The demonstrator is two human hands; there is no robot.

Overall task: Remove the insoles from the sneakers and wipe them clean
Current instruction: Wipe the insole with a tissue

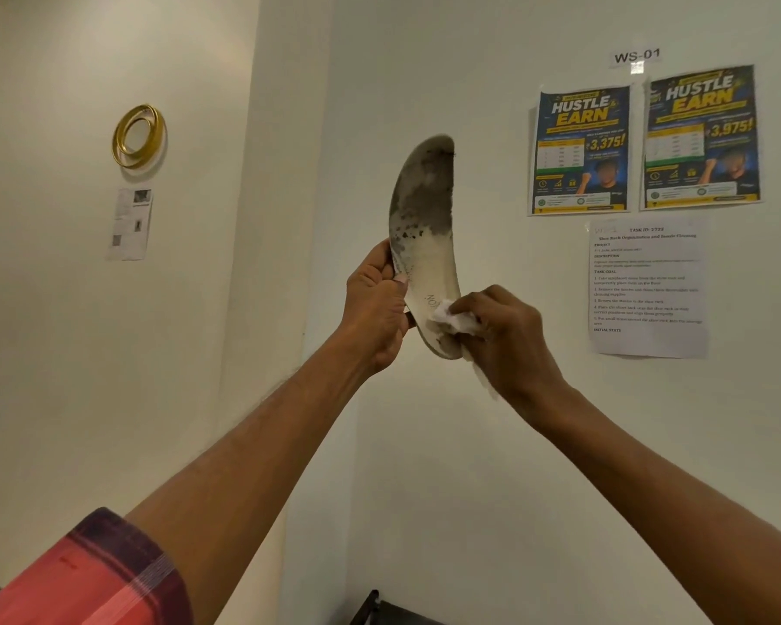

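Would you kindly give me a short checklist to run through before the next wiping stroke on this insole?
1. Left hand grip on the insole: ok, thumb and fingers pinch its side edge.
2. Wipe held in the right hand: ok, bunched in the fingers.
3. Wipe touching the insole: ok, pressed on near the lower end.
4. Lower half clean: ok, mostly white.
5. Upper half clean: not ok, grey grime covers it.
6. Wipe clean enough: cannot tell, fingers hide most of it.
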